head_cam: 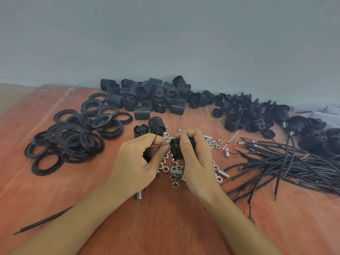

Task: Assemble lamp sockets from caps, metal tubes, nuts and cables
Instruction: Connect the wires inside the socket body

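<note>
Both hands work above the middle of the reddish surface [165, 227], over a scatter of nuts [174, 184] and short metal tubes [223, 174]. Right grip [195, 161] is clenched round a black socket body [175, 149], thumb across its front, slotted end face turned toward the other hand. Left grip [138, 161] pinches thin wires [155, 139], one black and one red, between thumb and forefinger. The wire ends reach close to the socket face; whether they have entered it cannot be told. Something dark sits in the left palm, not identifiable. Just behind the hands, two loose sockets [156, 124] stand on the surface. Far left: heap of flat black rings [73, 137], overlapping. At the back, against the grey wall [165, 43]: pile of threaded black shells [147, 96]. Right of that: domed caps [257, 115], jumbled. Right side: loose bundle of black cables [294, 162] with bared red and black ends. Lower left: slim black pointed tool [42, 221], lying well apart from the hands.
</note>
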`<state>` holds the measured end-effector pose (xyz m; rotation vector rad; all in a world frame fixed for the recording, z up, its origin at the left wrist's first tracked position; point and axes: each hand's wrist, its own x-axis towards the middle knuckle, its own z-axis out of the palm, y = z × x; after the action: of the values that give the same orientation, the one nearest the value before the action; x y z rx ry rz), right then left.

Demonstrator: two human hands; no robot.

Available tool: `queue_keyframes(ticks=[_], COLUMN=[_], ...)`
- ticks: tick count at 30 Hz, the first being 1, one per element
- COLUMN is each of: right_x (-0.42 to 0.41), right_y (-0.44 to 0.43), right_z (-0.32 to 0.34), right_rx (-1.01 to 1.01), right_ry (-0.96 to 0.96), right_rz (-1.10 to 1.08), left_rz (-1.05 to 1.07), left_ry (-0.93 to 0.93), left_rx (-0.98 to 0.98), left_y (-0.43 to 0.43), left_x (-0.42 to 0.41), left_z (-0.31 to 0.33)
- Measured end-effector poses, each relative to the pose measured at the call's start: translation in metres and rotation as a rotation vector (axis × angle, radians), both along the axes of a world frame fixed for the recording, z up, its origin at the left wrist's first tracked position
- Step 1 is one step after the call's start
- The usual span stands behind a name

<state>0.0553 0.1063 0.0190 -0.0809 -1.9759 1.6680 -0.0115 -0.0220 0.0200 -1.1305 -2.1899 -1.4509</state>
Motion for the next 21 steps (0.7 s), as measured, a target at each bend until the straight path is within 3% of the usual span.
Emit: queue_keyframes(ticks=[8,14,21], right_x=[0.0002,-0.0027,-0.0030], right_y=[0.0026,0.0041,0.0030], right_z=[-0.0030,0.0001,-0.0029], right_rx=[-0.033,-0.143,-0.167], right_ry=[0.004,-0.049,-0.069], right_rz=[0.045,0.010,-0.010], left_rz=[-0.052,-0.026,-0.026], left_ry=[-0.052,-0.204,-0.203], left_rx=[0.020,0.061,0.060], left_y=[0.0012,0.0020,0.0021], left_x=[0.0000,-0.0039,-0.0018], left_z=[-0.0025,-0.0029,-0.0035])
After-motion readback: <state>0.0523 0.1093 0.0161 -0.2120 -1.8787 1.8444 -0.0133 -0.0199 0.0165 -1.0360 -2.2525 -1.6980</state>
